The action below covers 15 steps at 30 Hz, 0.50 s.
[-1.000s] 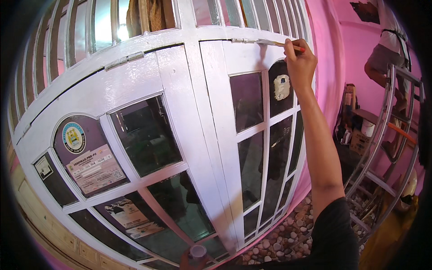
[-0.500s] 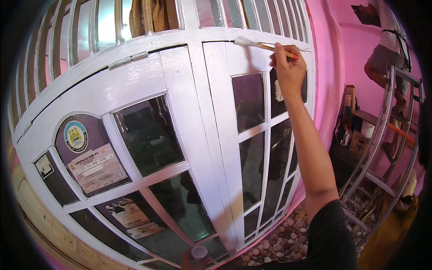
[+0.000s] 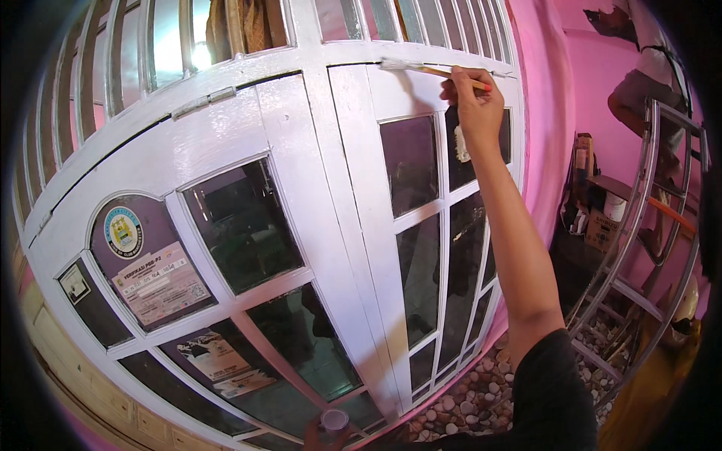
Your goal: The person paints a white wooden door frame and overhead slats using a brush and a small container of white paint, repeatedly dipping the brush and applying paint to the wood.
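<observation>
My right hand (image 3: pixel 477 105) is raised and closed round a paintbrush with a wooden, red-tipped handle (image 3: pixel 444 73). Its pale bristles (image 3: pixel 397 65) lie at the narrow gap between the top of the right door panel (image 3: pixel 353 113) and the white frame rail (image 3: pixel 361 52). Low in the picture, my left hand (image 3: pixel 314 436) is curled against a small round cup (image 3: pixel 335 419) with pale contents. Most of that hand is cut off or dark. The white door has dark glass panes (image 3: pixel 410 165).
A metal ladder (image 3: pixel 639 218) stands at the right, with another person (image 3: pixel 643 98) on or beside it. Behind it are a pink wall (image 3: pixel 590 75), a white bucket (image 3: pixel 614 207) and a cardboard box (image 3: pixel 602 229). Pebbles (image 3: pixel 470 410) cover ground by the door. Bars (image 3: pixel 154 45) run above the rail.
The view has shifted slightly, so the door and both hands appear moved a little. The brush stays at nearly the same spot along the top gap. Both grips look the same.
</observation>
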Each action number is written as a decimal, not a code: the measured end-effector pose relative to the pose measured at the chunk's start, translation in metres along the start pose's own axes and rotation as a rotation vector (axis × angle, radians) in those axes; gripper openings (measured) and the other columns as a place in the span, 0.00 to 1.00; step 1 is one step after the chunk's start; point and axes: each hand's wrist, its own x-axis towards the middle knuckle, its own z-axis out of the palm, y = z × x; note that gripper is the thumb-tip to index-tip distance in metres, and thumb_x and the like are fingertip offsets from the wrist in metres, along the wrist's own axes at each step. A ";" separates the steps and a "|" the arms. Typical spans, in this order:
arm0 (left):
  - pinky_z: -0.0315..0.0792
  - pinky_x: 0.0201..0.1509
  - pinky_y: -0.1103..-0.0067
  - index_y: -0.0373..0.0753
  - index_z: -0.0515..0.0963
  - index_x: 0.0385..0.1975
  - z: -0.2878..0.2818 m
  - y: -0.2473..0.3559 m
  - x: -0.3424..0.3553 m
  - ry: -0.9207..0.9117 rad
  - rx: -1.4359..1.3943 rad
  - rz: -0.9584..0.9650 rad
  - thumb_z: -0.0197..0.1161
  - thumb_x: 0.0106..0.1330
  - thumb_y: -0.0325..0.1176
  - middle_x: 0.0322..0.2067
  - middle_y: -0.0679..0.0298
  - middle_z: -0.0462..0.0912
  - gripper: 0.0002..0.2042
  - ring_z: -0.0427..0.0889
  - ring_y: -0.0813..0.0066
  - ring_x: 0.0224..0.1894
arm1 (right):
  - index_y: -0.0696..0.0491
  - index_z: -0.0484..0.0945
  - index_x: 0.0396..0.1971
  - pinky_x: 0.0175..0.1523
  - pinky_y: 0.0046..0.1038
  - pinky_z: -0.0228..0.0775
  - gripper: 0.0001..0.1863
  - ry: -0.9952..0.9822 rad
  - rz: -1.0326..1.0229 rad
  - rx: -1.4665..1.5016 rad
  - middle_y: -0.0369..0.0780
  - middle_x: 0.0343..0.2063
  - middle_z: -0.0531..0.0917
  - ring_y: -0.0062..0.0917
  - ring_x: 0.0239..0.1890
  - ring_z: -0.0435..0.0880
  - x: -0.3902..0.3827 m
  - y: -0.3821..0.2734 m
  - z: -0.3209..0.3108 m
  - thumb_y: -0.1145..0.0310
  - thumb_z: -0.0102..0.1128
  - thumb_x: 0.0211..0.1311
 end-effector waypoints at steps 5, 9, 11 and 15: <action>0.74 0.53 0.68 0.32 0.73 0.58 -0.005 0.021 0.001 -0.028 -0.069 -0.079 0.80 0.53 0.43 0.49 0.51 0.81 0.35 0.80 0.59 0.49 | 0.59 0.77 0.34 0.29 0.21 0.71 0.11 0.124 -0.023 -0.109 0.40 0.24 0.84 0.20 0.24 0.82 0.021 0.011 -0.036 0.66 0.64 0.68; 0.73 0.52 0.68 0.32 0.73 0.58 -0.008 0.019 -0.002 -0.049 -0.051 -0.093 0.80 0.54 0.43 0.49 0.52 0.81 0.36 0.79 0.61 0.48 | 0.60 0.78 0.35 0.31 0.21 0.70 0.10 0.223 -0.179 -0.281 0.38 0.24 0.83 0.16 0.25 0.80 0.017 0.015 -0.040 0.67 0.63 0.68; 0.73 0.51 0.68 0.32 0.73 0.59 -0.010 0.022 -0.003 -0.046 -0.037 -0.084 0.80 0.54 0.43 0.49 0.52 0.80 0.36 0.78 0.61 0.48 | 0.60 0.78 0.34 0.31 0.21 0.68 0.10 0.227 -0.232 -0.325 0.36 0.24 0.82 0.13 0.25 0.75 0.001 0.011 -0.024 0.68 0.63 0.68; 0.73 0.54 0.68 0.32 0.72 0.59 -0.007 0.018 0.002 -0.063 -0.043 -0.106 0.80 0.53 0.44 0.50 0.52 0.80 0.36 0.78 0.60 0.51 | 0.61 0.78 0.36 0.33 0.21 0.73 0.09 0.093 -0.198 -0.252 0.38 0.25 0.84 0.16 0.27 0.81 -0.025 0.002 0.012 0.70 0.62 0.68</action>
